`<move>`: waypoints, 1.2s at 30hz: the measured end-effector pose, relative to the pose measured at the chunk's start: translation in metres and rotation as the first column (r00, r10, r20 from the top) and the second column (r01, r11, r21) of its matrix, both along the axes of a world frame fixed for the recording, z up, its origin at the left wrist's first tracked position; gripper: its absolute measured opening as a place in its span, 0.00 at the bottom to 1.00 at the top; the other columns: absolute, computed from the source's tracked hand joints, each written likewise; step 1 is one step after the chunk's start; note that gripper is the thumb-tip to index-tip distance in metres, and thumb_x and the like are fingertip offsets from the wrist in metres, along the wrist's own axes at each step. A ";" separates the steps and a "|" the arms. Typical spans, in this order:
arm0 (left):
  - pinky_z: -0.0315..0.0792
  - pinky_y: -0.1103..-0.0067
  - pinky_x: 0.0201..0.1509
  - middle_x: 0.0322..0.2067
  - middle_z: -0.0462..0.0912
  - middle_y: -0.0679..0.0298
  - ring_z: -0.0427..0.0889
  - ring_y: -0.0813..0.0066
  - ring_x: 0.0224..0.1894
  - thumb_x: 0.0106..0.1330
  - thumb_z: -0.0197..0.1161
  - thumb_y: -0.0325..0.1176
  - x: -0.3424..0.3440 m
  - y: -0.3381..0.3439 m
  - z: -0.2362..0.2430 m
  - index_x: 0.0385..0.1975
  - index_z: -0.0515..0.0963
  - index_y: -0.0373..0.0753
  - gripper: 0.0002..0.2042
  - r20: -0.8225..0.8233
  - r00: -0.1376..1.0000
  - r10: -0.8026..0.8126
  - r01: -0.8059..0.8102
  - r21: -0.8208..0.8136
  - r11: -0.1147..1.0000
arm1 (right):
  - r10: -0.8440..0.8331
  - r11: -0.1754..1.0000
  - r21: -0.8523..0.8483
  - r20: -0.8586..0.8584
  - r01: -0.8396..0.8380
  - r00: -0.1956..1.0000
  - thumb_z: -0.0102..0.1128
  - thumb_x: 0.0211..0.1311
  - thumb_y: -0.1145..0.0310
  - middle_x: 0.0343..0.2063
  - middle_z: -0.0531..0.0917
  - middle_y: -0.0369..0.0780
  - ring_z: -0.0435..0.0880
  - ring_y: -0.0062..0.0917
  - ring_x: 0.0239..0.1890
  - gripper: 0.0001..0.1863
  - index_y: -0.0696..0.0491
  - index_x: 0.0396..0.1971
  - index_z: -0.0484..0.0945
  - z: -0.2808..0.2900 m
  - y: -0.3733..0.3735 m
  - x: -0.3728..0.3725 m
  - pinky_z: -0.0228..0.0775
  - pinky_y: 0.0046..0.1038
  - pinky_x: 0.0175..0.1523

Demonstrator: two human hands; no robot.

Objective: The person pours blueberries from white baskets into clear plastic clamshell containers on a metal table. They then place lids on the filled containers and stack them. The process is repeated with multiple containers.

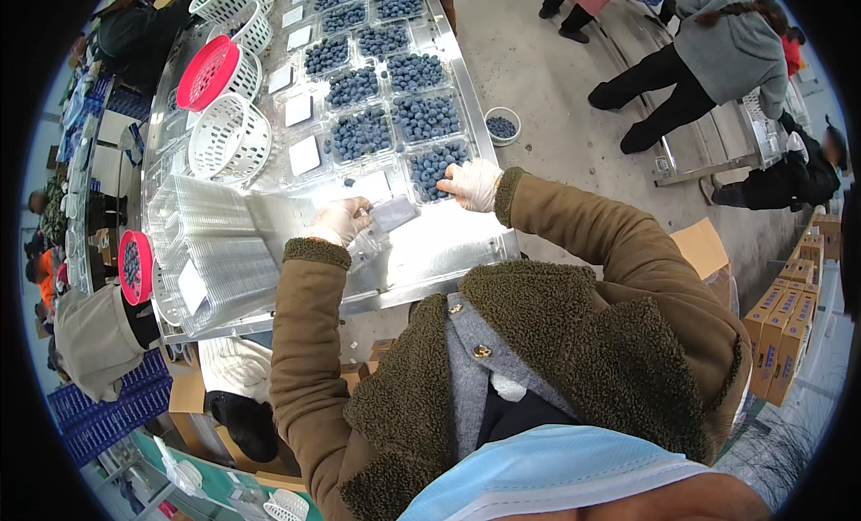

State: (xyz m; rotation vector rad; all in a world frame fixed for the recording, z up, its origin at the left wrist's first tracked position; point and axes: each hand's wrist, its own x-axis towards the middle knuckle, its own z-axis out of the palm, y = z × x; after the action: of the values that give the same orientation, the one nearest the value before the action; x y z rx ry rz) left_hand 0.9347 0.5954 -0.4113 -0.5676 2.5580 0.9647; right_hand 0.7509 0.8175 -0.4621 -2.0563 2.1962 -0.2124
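My right hand [472,184], in a thin clear glove, reaches into the nearest filled punnet [434,169], its bent fingertips closed at the blueberries. How many berries they grip is hidden. To its left, my left hand [341,221], gloved too, pinches a clear plastic punnet at its edge; a pale rectangular pad [393,213] shows beside its fingertips. Beyond my hands, two rows of clear punnets full of blueberries [360,134] run up the metal table [309,299]. Their open lids with white pads [304,155] lie along the left side.
Nested clear punnets [215,247] stand in stacks at the table's near left. White baskets [229,140] and a red basket [208,73] line its left side. A white bucket of blueberries [502,125] sits on the floor at right. Co-workers and cardboard boxes [782,333] are around.
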 end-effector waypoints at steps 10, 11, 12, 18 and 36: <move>0.68 0.83 0.27 0.22 0.76 0.66 0.72 0.81 0.22 0.56 0.63 0.30 0.008 -0.003 -0.004 0.39 0.75 0.35 0.12 0.136 0.989 -0.064 0.008 0.376 0.926 | 0.008 0.998 0.055 -0.004 -0.008 1.000 0.60 0.45 0.65 0.32 0.74 0.40 0.78 0.32 0.31 0.20 0.46 0.42 0.72 -0.001 -0.005 -0.002 0.71 0.35 0.34; 0.66 0.85 0.23 0.19 0.73 0.69 0.70 0.83 0.21 0.56 0.63 0.30 0.003 0.001 -0.006 0.37 0.75 0.35 0.11 0.152 0.985 -0.078 0.021 0.347 0.938 | 0.034 0.997 0.071 0.017 -0.035 0.999 0.60 0.46 0.63 0.35 0.74 0.39 0.77 0.32 0.34 0.22 0.45 0.45 0.71 0.002 -0.003 -0.003 0.70 0.34 0.37; 0.65 0.84 0.22 0.18 0.72 0.70 0.68 0.83 0.19 0.56 0.63 0.32 -0.006 0.004 -0.008 0.36 0.76 0.36 0.10 0.211 0.964 -0.161 0.084 0.332 0.939 | 0.057 0.992 0.107 0.046 -0.062 0.997 0.60 0.47 0.61 0.37 0.74 0.39 0.76 0.32 0.37 0.24 0.45 0.47 0.70 0.007 0.000 -0.005 0.69 0.34 0.40; 0.71 0.81 0.37 0.30 0.80 0.62 0.77 0.77 0.31 0.60 0.58 0.36 -0.025 0.044 -0.034 0.43 0.75 0.36 0.14 -0.050 0.982 -0.185 0.191 0.317 0.929 | -0.104 0.989 -0.090 0.105 0.114 0.989 0.57 0.52 0.64 0.37 0.76 0.37 0.76 0.31 0.39 0.18 0.45 0.46 0.71 0.033 0.034 0.005 0.68 0.30 0.44; 0.69 0.74 0.41 0.30 0.80 0.58 0.78 0.66 0.34 0.56 0.60 0.48 -0.002 -0.048 0.019 0.34 0.79 0.42 0.17 -0.081 0.992 -0.101 0.086 -0.171 0.982 | -0.127 0.946 -0.238 0.347 0.219 0.929 0.49 0.58 0.68 0.28 0.77 0.42 0.77 0.32 0.31 0.14 0.51 0.44 0.73 0.044 -0.026 0.035 0.70 0.30 0.37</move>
State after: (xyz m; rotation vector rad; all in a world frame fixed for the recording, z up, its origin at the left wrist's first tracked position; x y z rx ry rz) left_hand 0.9328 0.5473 -0.3922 -0.4529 2.7369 0.7652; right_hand 0.7859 0.7917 -0.4179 -1.7748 2.2324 -0.8563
